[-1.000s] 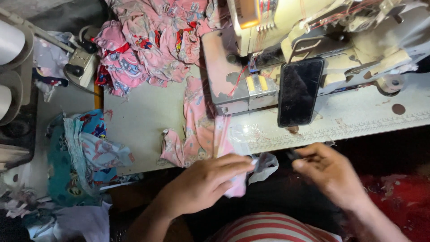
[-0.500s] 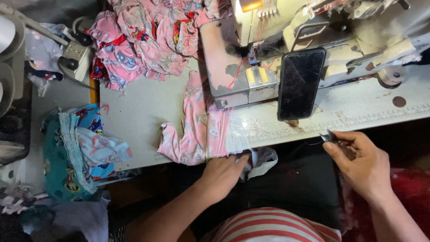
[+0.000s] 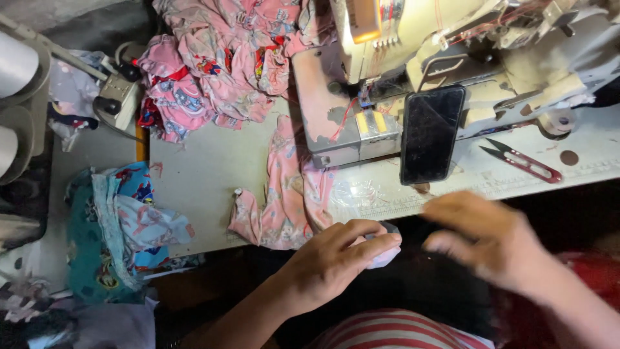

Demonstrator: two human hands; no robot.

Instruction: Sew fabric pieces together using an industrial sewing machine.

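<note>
Left hand (image 3: 336,258) is curling its fingers closed around a small pale cloth piece (image 3: 382,257) at the near edge of the surface (image 3: 206,174), just beside the pink printed garment (image 3: 284,200). Right hand (image 3: 484,242) is blurring; can't tell its fingers' state. Thread snips (image 3: 522,159) are lying near the phone (image 3: 431,134).

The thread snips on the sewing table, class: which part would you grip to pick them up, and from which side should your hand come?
Grip the thread snips by the red looped handle at the right end, probably coming from the right and near edge, where the right hand hovers. The pointed dark blades aim up-left toward the phone, so that end is best avoided. They lie flat on the table.
</note>
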